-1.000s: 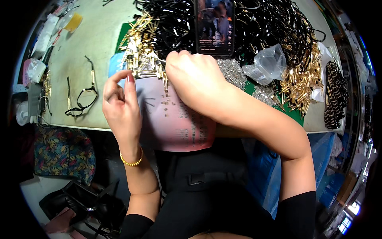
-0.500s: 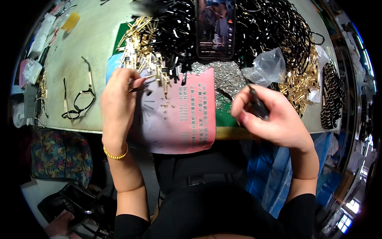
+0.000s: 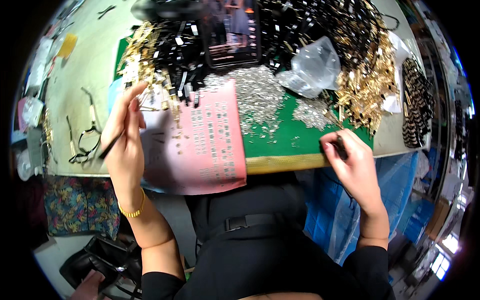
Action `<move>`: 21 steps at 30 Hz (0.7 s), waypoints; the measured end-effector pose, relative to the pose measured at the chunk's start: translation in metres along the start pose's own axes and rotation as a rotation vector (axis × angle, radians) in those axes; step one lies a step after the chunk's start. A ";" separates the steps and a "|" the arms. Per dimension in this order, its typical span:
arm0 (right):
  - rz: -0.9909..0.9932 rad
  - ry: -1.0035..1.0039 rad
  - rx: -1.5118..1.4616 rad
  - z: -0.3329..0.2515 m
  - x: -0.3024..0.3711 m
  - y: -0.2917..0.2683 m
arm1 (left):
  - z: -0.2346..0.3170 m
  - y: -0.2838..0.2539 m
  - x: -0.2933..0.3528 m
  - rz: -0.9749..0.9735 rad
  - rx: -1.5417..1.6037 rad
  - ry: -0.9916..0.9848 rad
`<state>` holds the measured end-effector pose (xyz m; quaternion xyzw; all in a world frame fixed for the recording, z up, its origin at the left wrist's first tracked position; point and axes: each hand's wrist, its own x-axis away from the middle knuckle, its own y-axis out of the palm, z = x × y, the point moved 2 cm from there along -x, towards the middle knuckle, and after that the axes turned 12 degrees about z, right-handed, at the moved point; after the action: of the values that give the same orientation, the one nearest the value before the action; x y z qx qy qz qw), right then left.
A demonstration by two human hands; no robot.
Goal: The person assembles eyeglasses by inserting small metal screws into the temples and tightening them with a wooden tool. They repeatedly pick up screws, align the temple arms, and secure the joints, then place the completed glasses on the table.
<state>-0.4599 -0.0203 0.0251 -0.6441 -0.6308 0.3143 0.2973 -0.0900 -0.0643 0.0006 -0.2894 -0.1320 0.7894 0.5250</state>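
Note:
My left hand (image 3: 126,142) is over the left edge of a pink sheet (image 3: 215,145), its fingers stretched upward and blurred. A thin dark tool (image 3: 111,146) slants out from its palm side. Gold and black strips (image 3: 172,95) lie just beyond those fingertips, with small gold bits (image 3: 181,137) on the sheet. Near the front edge of a green mat (image 3: 280,142), my right hand (image 3: 354,162) is closed around a small dark tool (image 3: 341,148), mostly hidden by the fingers. Small silver pieces (image 3: 257,97) are heaped on the mat between the hands.
A phone (image 3: 232,37) stands at the back amid black strips (image 3: 300,25). A clear plastic bag (image 3: 315,67) and gold pieces (image 3: 365,90) are at the right, beside a striped bundle (image 3: 417,105). Eyeglasses (image 3: 90,142) lie at the left. Yellow edging (image 3: 285,162) borders the mat.
My left hand has moved left, away from the strips, and its fingers have straightened. My right hand has shifted right and down, with the tool still in it. The whole view has shifted slightly.

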 end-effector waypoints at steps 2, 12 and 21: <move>0.001 -0.062 0.068 0.004 0.000 0.003 | 0.035 0.010 0.022 -0.088 0.017 -0.050; -0.179 0.546 -0.967 -0.015 0.011 0.017 | 0.083 0.079 0.111 -0.565 0.528 -0.261; -0.244 0.568 -0.982 -0.023 0.011 0.022 | 0.077 0.078 0.116 -0.721 0.589 -0.495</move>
<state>-0.4278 -0.0100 0.0221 -0.6882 -0.6679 -0.2370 0.1554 -0.2275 0.0156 -0.0149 0.1293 -0.1159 0.6072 0.7753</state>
